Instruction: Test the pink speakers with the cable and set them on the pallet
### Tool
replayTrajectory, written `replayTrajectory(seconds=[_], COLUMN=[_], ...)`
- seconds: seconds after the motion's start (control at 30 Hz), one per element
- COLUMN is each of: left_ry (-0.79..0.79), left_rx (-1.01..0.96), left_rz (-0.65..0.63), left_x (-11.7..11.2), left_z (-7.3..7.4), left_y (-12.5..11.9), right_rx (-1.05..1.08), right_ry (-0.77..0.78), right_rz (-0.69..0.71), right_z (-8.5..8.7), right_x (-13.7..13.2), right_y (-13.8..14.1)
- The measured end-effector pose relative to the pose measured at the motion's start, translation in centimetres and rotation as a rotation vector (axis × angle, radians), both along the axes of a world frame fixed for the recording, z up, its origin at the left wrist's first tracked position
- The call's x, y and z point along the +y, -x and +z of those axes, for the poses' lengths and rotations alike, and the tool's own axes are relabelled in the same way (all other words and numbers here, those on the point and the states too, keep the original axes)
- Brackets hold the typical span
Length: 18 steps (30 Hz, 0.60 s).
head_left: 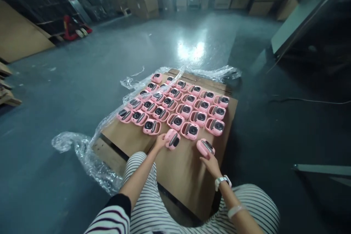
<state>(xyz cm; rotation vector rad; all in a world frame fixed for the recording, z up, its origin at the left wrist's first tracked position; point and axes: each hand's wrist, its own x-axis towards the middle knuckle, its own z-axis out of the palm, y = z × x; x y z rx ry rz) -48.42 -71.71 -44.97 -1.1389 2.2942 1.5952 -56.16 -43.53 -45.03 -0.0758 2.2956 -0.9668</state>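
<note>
Several small pink devices with dark round fronts (186, 109) lie in rows on a cardboard sheet (178, 168) over a wooden pallet. My left hand (161, 142) grips one pink device (172, 139) just below the front row. My right hand (210, 161) holds another pink device (205, 147) a little to the right, near the cardboard's front part. A white watch sits on my right wrist.
Crumpled clear plastic wrap (85, 153) trails off the pallet's left side and back edge. Grey concrete floor (82, 80) surrounds it. Cardboard boxes (144, 5) stack along the far wall. A dark bench (309, 25) stands at right, a cable on the floor.
</note>
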Motion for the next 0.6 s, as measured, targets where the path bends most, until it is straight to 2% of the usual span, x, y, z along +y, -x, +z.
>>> replayTrajectory(seconds=[0.1,0.2,0.33,0.43,0.6], left_ry=[0.033,0.024,0.01,0.058,0.105], left_rx=[0.054,0.068,0.082,0.084,0.02], left_rz=[-0.282,-0.517,-0.728,-0.733,-0.567], left_x=[2.4,4.5,6.9,8.9,10.8], left_z=[0.6,0.9,0.8,0.4,-0.5], left_y=[-1.3,-2.2,-2.6,-3.0,-5.4], right_rx=[-0.063,-0.15,-0.1,-0.044,-0.042], right_ry=[0.038,0.08,0.108,0.116,0.121], right_rz=[-0.005,0.041,0.099,0.168,0.29], right_z=[1.0,1.6,1.8,1.7,1.9], right_x=[-0.5,-1.7,-3.2,-4.1,-4.9], right_y=[-0.1,-1.5,-3.2,-3.9,-5.8])
